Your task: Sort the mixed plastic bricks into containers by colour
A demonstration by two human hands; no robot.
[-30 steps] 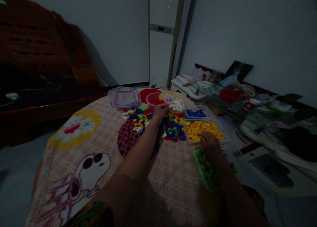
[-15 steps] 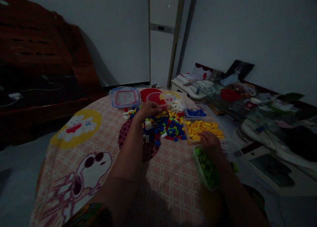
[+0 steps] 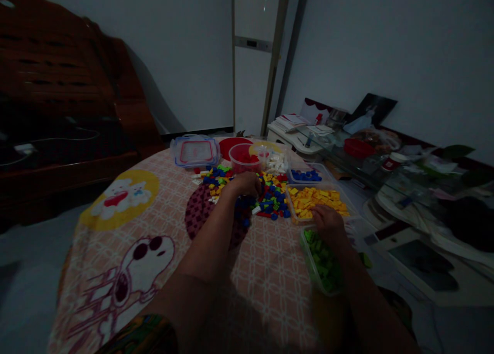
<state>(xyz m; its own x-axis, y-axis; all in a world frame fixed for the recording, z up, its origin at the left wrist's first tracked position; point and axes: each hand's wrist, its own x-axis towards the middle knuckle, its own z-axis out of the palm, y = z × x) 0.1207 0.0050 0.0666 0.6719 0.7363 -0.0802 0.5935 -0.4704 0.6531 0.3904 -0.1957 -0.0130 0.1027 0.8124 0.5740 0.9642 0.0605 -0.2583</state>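
My left hand point(image 3: 247, 184) is low over a mixed pile of toy building bricks point(image 3: 272, 195) in blue, yellow, red, green and white. Its fingers curl down into the pile, and whatever they pinch is hidden. My right hand point(image 3: 328, 223) rests at the front edge of a clear container of yellow bricks point(image 3: 316, 200), its fingers drawn together; anything between them is too small to make out. Below that wrist stands a container of green bricks point(image 3: 322, 261), partly covered by my forearm. A round clear tub point(image 3: 242, 161) holding red bricks stands behind my left hand.
White bricks point(image 3: 277, 163) and a container of blue bricks point(image 3: 306, 176) stand at the back right. Blue-edged container lids point(image 3: 195, 152) lie at the back left. A patterned cloth point(image 3: 266, 282) covers the round table. Right of it is a cluttered glass-topped stand point(image 3: 358, 161).
My left hand has moved from in front of the red-brick tub down and slightly right, onto the mixed pile. The right hand has stayed at the yellow bricks.
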